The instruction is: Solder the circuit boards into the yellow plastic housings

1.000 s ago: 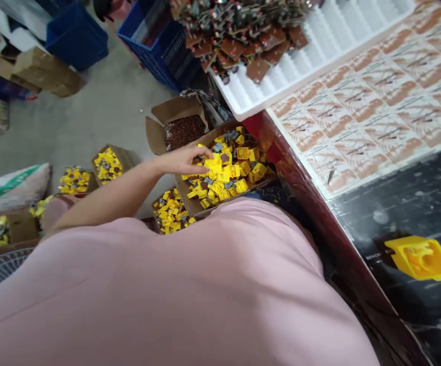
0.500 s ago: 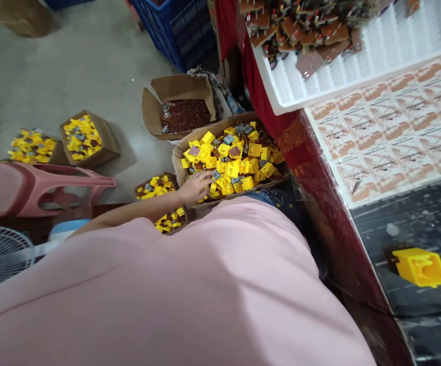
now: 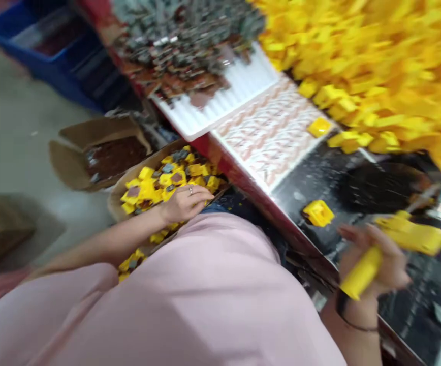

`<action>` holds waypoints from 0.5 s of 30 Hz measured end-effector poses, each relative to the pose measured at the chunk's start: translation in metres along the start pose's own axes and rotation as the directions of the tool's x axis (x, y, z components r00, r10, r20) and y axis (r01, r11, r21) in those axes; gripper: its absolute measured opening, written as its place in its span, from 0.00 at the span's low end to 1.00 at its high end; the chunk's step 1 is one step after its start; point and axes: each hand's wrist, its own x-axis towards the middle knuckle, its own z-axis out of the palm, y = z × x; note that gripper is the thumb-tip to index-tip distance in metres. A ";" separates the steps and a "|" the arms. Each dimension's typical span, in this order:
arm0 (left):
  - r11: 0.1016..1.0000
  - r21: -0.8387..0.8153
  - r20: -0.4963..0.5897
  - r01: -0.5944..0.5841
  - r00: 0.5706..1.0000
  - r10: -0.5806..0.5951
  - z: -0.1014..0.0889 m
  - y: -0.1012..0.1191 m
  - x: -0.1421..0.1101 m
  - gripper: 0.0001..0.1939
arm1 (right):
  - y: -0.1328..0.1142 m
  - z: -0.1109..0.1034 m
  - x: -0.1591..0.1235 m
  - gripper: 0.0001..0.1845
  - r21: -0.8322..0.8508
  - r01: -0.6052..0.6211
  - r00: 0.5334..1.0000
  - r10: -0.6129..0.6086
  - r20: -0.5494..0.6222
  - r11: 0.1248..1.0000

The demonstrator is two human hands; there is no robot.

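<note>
My left hand (image 3: 188,202), wearing a ring, is over the near edge of a cardboard box (image 3: 114,203) beside my lap. Its fingers are loosely stretched out and nothing shows in them. Yellow plastic housings (image 3: 146,174) with grey and brown parts fill that box. On the right, over the dark bench mat, my right hand (image 3: 380,262) is wrapped around a yellow-handled tool (image 3: 361,274); blur hides its exact kind. Left of that hand, a single yellow housing (image 3: 318,212) lies on the mat.
A large heap of yellow housings (image 3: 388,66) covers the bench's far right. Grey and brown parts (image 3: 190,46) pile on a white foam tray (image 3: 205,119). A printed sheet (image 3: 266,137) lies beside it. On the floor stand an open carton (image 3: 68,157) and a blue crate (image 3: 71,66).
The view has swung right, bringing my right hand and the yellow-handled tool into sight. My left hand has moved from among the housings toward the box's near right edge.
</note>
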 end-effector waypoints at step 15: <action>0.985 0.172 0.656 -0.029 0.749 -0.093 0.222 0.035 0.391 0.35 | 0.002 0.029 -0.008 0.28 -0.305 0.243 0.968 -0.209 0.139 0.921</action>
